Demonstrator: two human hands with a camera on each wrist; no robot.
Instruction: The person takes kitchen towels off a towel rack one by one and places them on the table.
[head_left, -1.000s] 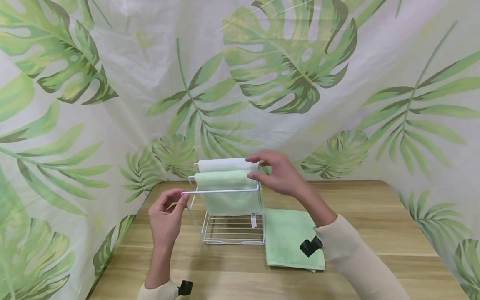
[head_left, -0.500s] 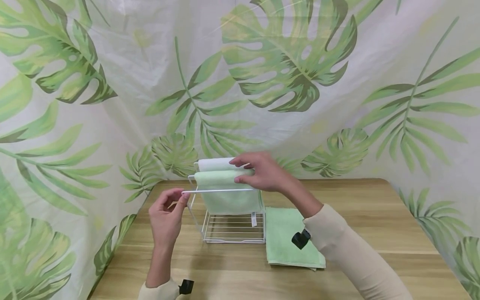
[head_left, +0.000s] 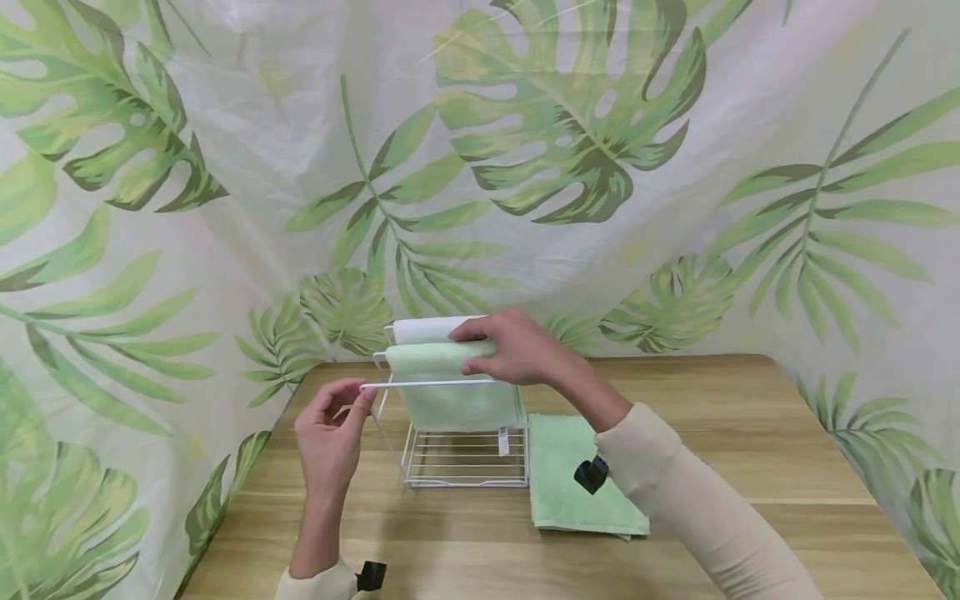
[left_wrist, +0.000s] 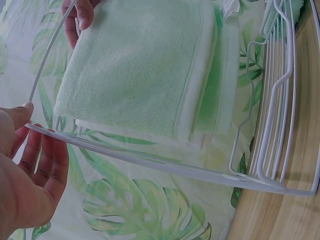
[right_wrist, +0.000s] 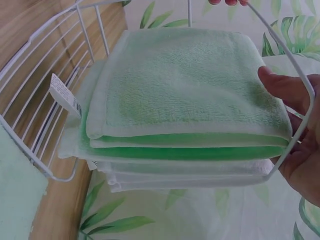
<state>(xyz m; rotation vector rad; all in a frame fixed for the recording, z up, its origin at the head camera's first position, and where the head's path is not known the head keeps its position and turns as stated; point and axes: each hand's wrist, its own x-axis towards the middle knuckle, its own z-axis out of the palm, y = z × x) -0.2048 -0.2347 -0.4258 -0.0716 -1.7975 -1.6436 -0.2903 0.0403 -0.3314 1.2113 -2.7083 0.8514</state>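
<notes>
A white wire rack (head_left: 467, 484) stands on the table, with a light green towel (head_left: 457, 407) hanging over its middle bar and a white towel (head_left: 423, 330) over the bar behind. My left hand (head_left: 332, 429) pinches the left corner of the rack's front bar between thumb and fingertips. At the top fold of the hanging green towel, my right hand (head_left: 517, 346) pinches the cloth, its thumb on the front face; in the right wrist view its fingers are partly hidden behind the towel. A white label (right_wrist: 65, 95) sticks out at the green towel's lower edge.
Another light green towel (head_left: 562, 479) lies folded flat on the wooden table (head_left: 712, 475), right beside the rack. A leaf-patterned curtain (head_left: 300, 125) hangs behind the table and along its sides.
My right hand has slid left along the top of the hanging towels, from the rack's right end toward their middle. The left hand keeps its hold on the front bar.
</notes>
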